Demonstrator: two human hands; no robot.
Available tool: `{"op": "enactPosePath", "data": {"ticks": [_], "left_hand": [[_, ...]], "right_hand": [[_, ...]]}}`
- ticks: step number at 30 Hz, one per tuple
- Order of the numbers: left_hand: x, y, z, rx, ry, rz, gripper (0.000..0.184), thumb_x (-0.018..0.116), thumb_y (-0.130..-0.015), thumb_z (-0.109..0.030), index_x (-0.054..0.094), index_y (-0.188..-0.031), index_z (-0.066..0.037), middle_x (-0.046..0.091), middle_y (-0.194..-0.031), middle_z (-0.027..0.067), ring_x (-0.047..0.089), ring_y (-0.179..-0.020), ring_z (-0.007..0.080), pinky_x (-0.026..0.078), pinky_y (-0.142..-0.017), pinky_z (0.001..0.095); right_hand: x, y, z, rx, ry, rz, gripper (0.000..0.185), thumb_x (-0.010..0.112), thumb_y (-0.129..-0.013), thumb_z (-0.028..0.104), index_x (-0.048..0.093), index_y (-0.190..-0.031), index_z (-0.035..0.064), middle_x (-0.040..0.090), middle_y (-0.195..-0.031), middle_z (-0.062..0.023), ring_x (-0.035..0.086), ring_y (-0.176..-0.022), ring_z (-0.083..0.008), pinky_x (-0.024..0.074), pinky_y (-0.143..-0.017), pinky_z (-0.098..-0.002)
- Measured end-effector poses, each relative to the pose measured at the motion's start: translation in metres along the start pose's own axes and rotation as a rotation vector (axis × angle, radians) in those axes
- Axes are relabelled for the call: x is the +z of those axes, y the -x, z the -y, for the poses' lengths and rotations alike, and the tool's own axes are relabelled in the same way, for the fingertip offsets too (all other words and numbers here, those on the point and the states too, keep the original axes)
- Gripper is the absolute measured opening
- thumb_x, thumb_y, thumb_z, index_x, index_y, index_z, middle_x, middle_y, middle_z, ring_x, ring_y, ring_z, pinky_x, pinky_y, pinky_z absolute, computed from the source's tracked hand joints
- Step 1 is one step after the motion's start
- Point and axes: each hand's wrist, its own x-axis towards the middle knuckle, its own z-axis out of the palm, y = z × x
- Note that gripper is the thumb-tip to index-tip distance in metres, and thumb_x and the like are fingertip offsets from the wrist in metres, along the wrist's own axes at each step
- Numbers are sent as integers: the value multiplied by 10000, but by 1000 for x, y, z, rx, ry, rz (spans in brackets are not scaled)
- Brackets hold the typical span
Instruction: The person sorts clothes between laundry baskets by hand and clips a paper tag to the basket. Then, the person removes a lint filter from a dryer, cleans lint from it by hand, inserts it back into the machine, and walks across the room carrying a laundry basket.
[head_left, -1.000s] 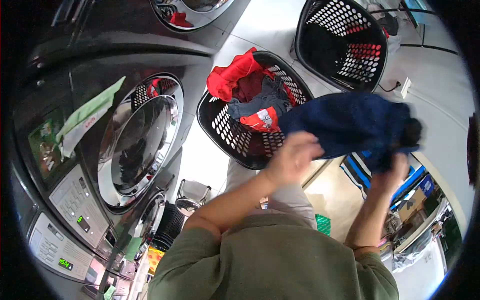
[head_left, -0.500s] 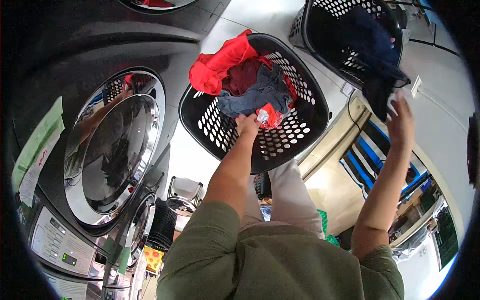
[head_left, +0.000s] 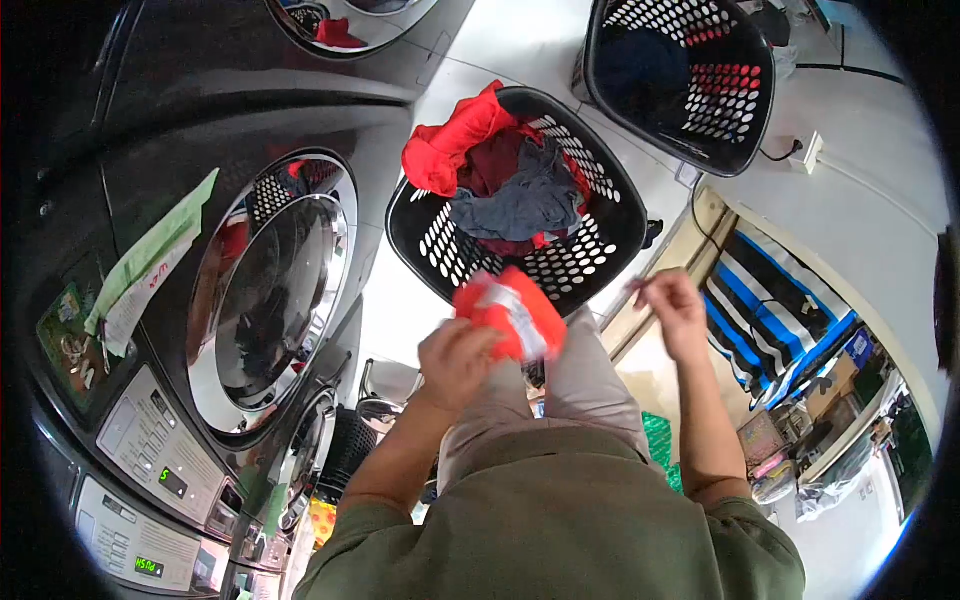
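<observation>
My left hand (head_left: 452,362) is closed on a red garment (head_left: 545,318) with a white band, held up over my legs and blurred by motion. In front of it stands a black perforated laundry basket (head_left: 430,262). Inside lie a grey-blue garment (head_left: 525,200) and dark red clothes (head_left: 490,160), while a bright red garment (head_left: 445,150) hangs over the left rim. My right hand (head_left: 675,308) is raised to the right of the red garment, apart from it, with loosely bent fingers and nothing visible in them.
A second black basket (head_left: 755,125) at the top right holds dark navy clothes (head_left: 640,85). On the left are dark front-loading machines with a round glass door (head_left: 280,300) and a control panel (head_left: 160,455). A striped bag (head_left: 770,310) sits on the right, below a wall socket (head_left: 805,152).
My left hand has lifted the red garment out of the near basket towards me. My right hand has let go of the dark garment at the far basket and come back beside the left.
</observation>
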Motion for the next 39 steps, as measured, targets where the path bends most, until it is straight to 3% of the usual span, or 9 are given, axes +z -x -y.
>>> {"op": "enactPosePath", "data": {"ticks": [6,10,17,21,24,28,36,38,39], "left_hand": [[40,-45,-63,233,388,267,292,652,-769,-31,663,-1059,-59,638,-1022,116,626,-921,280,493,-869,401],[112,-66,30,96,47,-161,355,623,-834,-132,575,-1175,-47,575,-1180,161,571,-1048,322,470,-921,436],[215,-38,263,-493,-669,559,333,605,-834,-170,553,-1154,-93,620,-1069,127,548,-1033,316,420,-895,447],[183,-41,193,77,-535,332,80,552,-765,-122,618,-803,-96,590,-849,121,549,-913,305,406,-874,455],[134,-28,100,-35,-55,474,57,585,-714,-43,582,-768,-63,532,-836,147,554,-885,335,447,-880,479],[46,-3,-27,330,266,617,51,634,-755,-70,585,-767,-80,531,-757,86,574,-561,223,446,-456,333],[-52,-32,-97,366,598,354,258,732,-664,-116,649,-907,-98,585,-791,57,521,-494,158,361,-397,280],[-30,-65,-78,481,457,423,201,684,-745,-133,646,-934,-73,608,-867,105,572,-624,236,442,-519,338],[-9,-67,-51,443,455,494,171,655,-781,-132,645,-940,-68,614,-899,122,584,-689,261,467,-582,350]], "right_hand": [[54,6,39,-201,478,488,534,769,-691,48,582,-1190,55,592,-1194,-143,566,-1135,-318,444,-965,-378],[5,-27,46,-470,598,-423,411,751,-739,66,609,-1122,26,669,-1048,-96,628,-1019,-230,470,-925,-349],[-36,-79,87,-361,798,-669,550,658,-881,69,391,-1361,40,472,-1340,-168,567,-1126,-267,484,-925,-375],[-25,-57,28,-333,1227,-170,362,685,-794,20,583,-1141,40,609,-1114,-160,600,-1025,-357,498,-864,-386],[16,-46,-10,-39,1076,10,492,730,-761,66,578,-1225,119,518,-1290,-166,577,-1097,-373,499,-901,-398],[48,-30,-14,-417,1281,574,538,717,-643,31,582,-1148,160,437,-1357,-195,438,-1256,-408,315,-1088,-540],[18,-6,12,-371,868,13,84,662,-735,40,660,-819,43,545,-1167,-202,556,-1055,-367,465,-909,-400],[7,1,43,376,-247,-127,186,566,-898,194,652,-834,43,648,-962,-125,614,-861,-227,500,-789,-344],[-3,6,56,290,164,-247,236,529,-926,229,639,-823,48,652,-899,-100,611,-791,-202,503,-750,-324]]}}
